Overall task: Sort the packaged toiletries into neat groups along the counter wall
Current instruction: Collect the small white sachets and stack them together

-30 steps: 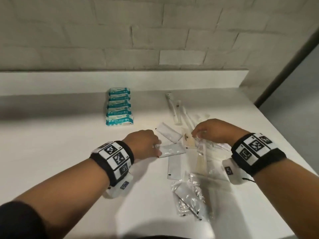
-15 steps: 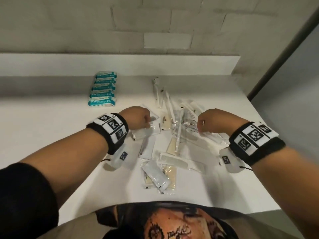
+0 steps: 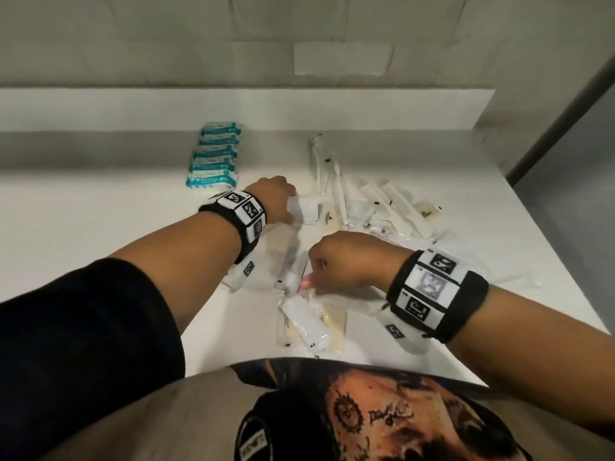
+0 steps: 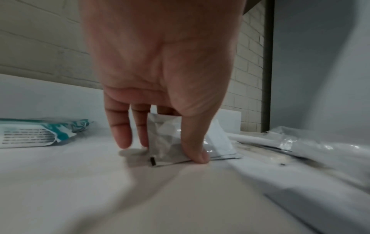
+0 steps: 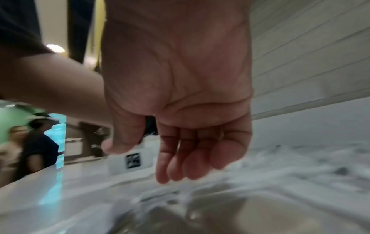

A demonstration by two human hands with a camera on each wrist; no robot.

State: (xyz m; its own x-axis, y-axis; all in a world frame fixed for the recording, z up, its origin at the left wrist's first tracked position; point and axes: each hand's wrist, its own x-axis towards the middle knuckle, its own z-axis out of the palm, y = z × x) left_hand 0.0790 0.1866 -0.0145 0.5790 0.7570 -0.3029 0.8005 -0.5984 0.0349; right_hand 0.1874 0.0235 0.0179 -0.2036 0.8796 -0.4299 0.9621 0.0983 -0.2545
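Observation:
My left hand (image 3: 290,207) pinches a small stack of flat white sachets (image 3: 307,210) between thumb and fingers, low on the counter, right of the row of teal-and-white packs (image 3: 216,156). The left wrist view shows the thumb (image 4: 195,152) pressing the sachets (image 4: 172,142) against the fingers. My right hand (image 3: 311,277) hovers over the near packets with fingers relaxed and pointing down, holding nothing; a fingertip is at a clear packet (image 3: 293,277). In the blurred right wrist view this hand (image 5: 152,163) is empty. A white sachet (image 3: 306,324) lies on yellowish packets nearest me.
Wrapped toothbrushes (image 3: 319,168) lie toward the wall ledge (image 3: 133,108). White combs (image 3: 402,207) and clear wrappers are scattered at the right. The counter's right edge (image 3: 559,261) drops off beside a grey wall. Bare counter (image 3: 83,221) spreads to the left.
My left hand has moved toward the wall with the sachets. My right hand has left the middle pile and come nearer and left, over the near packets. The head has tilted down.

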